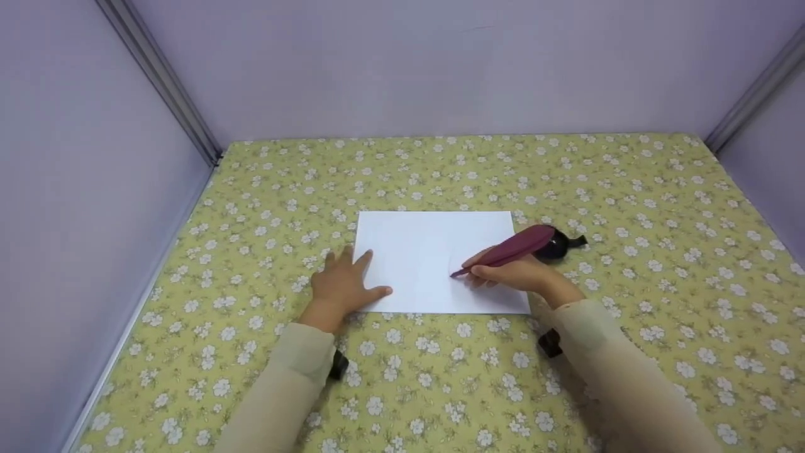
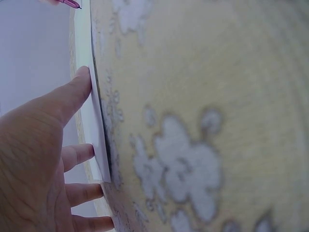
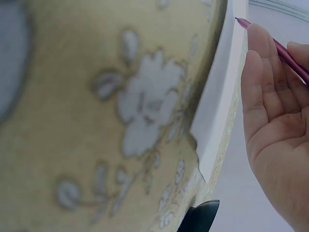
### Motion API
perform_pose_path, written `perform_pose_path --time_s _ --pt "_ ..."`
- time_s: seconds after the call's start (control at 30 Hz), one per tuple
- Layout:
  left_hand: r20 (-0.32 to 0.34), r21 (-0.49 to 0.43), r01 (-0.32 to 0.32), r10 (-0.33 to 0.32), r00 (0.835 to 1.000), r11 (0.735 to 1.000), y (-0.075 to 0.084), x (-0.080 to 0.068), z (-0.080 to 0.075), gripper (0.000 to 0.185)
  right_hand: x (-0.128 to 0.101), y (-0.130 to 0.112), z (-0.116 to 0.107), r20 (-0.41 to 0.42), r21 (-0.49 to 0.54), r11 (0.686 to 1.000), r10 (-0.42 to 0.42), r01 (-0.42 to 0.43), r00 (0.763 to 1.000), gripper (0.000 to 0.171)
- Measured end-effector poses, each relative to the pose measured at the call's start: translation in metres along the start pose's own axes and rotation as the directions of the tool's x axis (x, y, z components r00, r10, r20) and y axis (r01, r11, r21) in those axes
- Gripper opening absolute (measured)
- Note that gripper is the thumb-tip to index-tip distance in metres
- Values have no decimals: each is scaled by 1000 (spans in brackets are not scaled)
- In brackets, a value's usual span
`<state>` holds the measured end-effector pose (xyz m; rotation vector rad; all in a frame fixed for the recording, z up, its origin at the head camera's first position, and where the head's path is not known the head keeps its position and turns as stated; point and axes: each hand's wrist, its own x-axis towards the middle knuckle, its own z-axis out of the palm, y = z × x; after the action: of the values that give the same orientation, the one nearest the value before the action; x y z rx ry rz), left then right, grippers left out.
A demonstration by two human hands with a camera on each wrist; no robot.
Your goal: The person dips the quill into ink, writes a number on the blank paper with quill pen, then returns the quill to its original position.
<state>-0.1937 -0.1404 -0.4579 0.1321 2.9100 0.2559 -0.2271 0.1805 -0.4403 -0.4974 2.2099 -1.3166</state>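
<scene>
A white sheet of paper (image 1: 415, 245) lies flat on the flowered cloth in the head view. My left hand (image 1: 339, 284) rests with spread fingers on the sheet's lower left edge and the cloth beside it; the thumb and index finger lie on the paper. My right hand (image 1: 517, 274) pinches a dark magenta feather-shaped quill pen (image 1: 521, 245) over the right half of the sheet. Its tip is at the paper, though contact is hard to tell; the right wrist view shows the slim pen shaft (image 3: 289, 59) between fingers and thumb. Any line on the paper is too faint to tell.
A glossy black rounded object with a narrow neck (image 1: 556, 246) sits on the cloth just right of the paper, partly behind the feather and right hand. The yellow-green flowered tablecloth (image 1: 440, 390) covers the table. Pale walls (image 1: 402, 75) enclose the back and sides.
</scene>
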Motion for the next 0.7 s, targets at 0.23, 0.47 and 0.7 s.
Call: perform_pose_path --time_s 0.23,0.47,0.7 --pt "10 1 -1 1 1000 1000 0 -1 0 89 -9 2 1 36 -47 999 27 -25 999 40" --pt "2 -2 4 -4 1000 1000 -1 -1 1 89 -14 5 0 58 -39 999 17 -15 998 39" --pt "6 -12 8 -8 1000 1000 0 -1 0 88 -20 7 -2 73 -16 999 -32 33 997 36"
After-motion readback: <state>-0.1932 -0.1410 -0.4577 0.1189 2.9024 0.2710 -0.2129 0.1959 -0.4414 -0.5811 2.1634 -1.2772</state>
